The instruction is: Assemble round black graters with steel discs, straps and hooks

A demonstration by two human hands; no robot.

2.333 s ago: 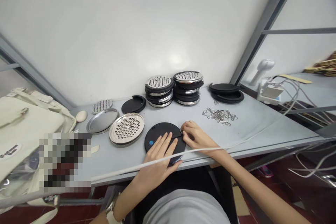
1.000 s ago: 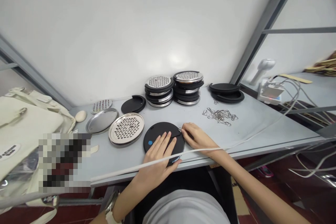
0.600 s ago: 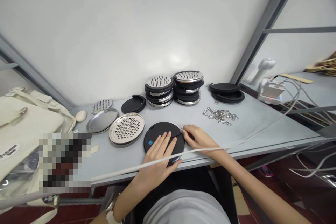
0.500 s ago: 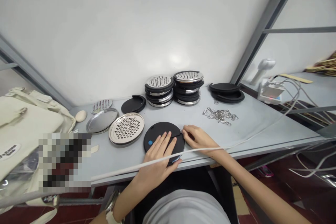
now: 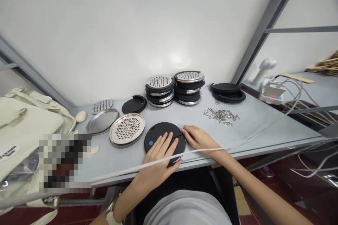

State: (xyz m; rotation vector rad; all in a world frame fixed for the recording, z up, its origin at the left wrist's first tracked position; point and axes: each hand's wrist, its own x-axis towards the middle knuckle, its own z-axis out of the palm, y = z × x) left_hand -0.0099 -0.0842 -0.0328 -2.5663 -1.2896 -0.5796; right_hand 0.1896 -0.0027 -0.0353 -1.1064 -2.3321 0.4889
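A round black grater case (image 5: 158, 132) with a blue dot lies near the table's front edge. Across its top, my left hand (image 5: 161, 154) rests flat with fingers stretched out, its thumb by the near rim. At the case's right edge, my right hand (image 5: 196, 137) pinches a small metal hook (image 5: 181, 130), mostly hidden by the fingertips. Left of the case is a round metal grater plate (image 5: 127, 129) with coarse holes. A pile of small metal hooks (image 5: 223, 115) lies beyond my right hand.
Two stacks of black-rimmed graters, a left stack (image 5: 160, 93) and a right stack (image 5: 188, 89), stand by the wall. Black holders (image 5: 228, 93) lie at right, another black holder (image 5: 134, 104) and metal discs (image 5: 102, 121) at left. A white cable (image 5: 211, 150) crosses over my forearms. A cream bag (image 5: 31, 119) sits far left.
My right hand's fingertips have shifted very slightly left and up at the case's edge with the small metal hook. The left hand has stayed in place.
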